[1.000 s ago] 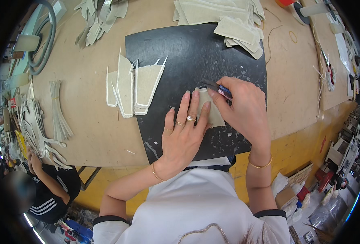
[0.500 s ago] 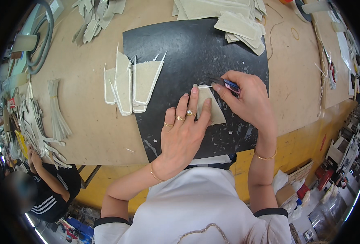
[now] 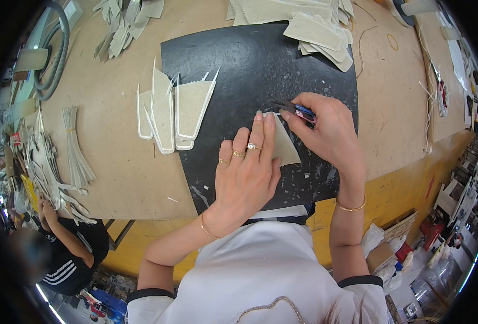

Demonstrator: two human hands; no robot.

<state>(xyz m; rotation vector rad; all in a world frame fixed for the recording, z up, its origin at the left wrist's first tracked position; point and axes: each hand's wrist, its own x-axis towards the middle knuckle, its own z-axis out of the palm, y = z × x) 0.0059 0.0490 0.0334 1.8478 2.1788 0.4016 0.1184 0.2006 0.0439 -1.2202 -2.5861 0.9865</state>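
Observation:
My left hand (image 3: 248,168) lies flat with fingers stretched, pressing a beige tapered fabric piece (image 3: 286,149) onto a black mat (image 3: 239,62). Its fingertips rest at the piece's far edge, where a narrow white strip shows. My right hand (image 3: 329,128) is closed around small thread snips (image 3: 302,110) with dark blades and a blue handle. Its thumb and index finger are at the strip's right end; whether they pinch it is hard to make out. Left of my hands, several beige pieces (image 3: 196,102) edged in white strip overlap the mat, loose strip ends sticking up.
Stacked beige pieces (image 3: 317,31) lie at the mat's far right corner. Grey-beige offcuts (image 3: 121,24) lie at the far left. A tied bundle of strips (image 3: 76,146) and a grey hose (image 3: 65,54) are on the left. A person (image 3: 69,248) works at the table's left end.
My left index finger has moved in beside the middle finger at the piece's far edge, and the thumb has drawn nearer the palm. My right hand, with the snips, has shifted slightly left.

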